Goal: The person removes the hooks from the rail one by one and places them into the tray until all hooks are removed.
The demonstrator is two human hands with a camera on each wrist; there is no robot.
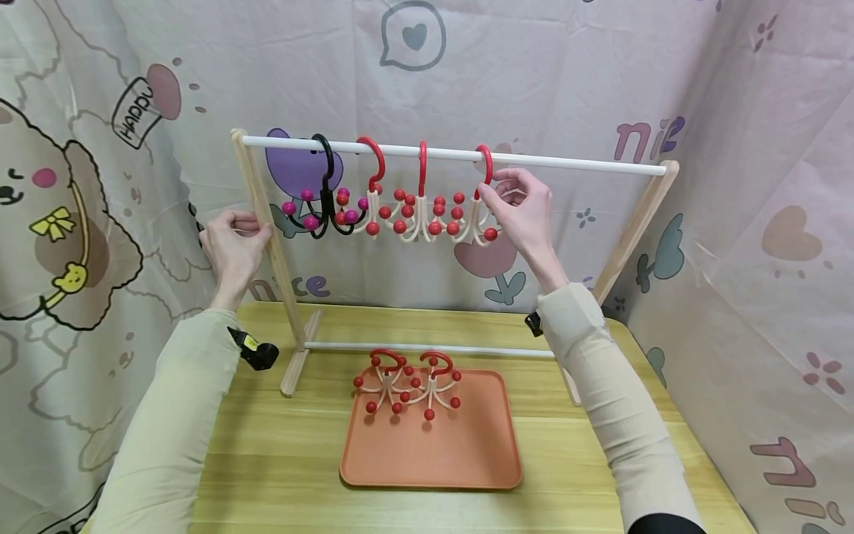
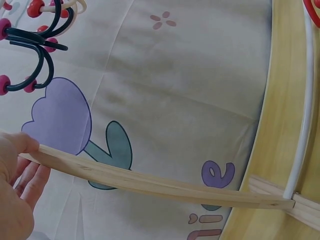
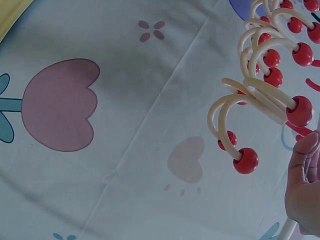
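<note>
With the left wooden upright (image 1: 282, 282) gripped by the left hand (image 1: 233, 248), the rightmost red hook (image 1: 489, 163), pinched by the right hand (image 1: 525, 211), should be seated squarely on the white rail (image 1: 580, 164).

Upper rail (image 1: 580, 162) free between rightmost hook (image 1: 475, 213) and right post (image 1: 630, 230); other hooks (image 1: 422, 211) crowd leftward.

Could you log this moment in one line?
left hand: holds rack post; right hand: holds rightmost red hook; rail: four hangers; tray: two hangers

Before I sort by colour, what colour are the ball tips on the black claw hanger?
Magenta ball tips on the black claw hanger, clearest in the head view.
</note>
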